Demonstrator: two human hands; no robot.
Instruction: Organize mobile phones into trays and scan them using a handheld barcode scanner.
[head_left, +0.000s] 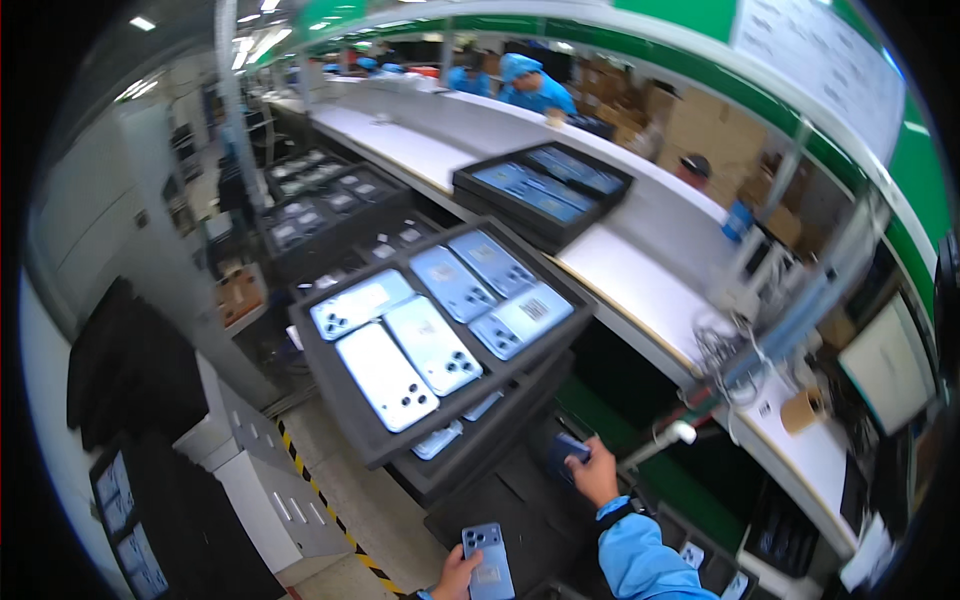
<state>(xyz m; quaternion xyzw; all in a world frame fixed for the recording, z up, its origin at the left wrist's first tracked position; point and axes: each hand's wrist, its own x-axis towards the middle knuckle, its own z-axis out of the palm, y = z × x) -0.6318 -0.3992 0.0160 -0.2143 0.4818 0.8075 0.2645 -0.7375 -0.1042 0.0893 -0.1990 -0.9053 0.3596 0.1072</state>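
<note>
Blue phone (pixel 492 565), back side up, with its camera bump at the far end: my left hand (pixel 458 574) is gripping it by its left edge. My right hand (pixel 597 472) is pinching a dark blue thing (pixel 568 451). It's flat and small, and too blurry for me to tell if it is a phone too. Both sit low in my view, near a dark flat tray (pixel 480 518). Just past them is a black foam tray (pixel 362 428) on a stack, with six blue phones lying in it. One more tray (pixel 600 208) full of phones is farther off, on the white surface (pixel 625 268).

I think the step now is handling phones one by one, with one in hand and not in a tray. To me, the next move calls for a snug, gentle grip, the phone kept flat, and the two hands kept apart so nothing gets bumped or scratched.
</note>
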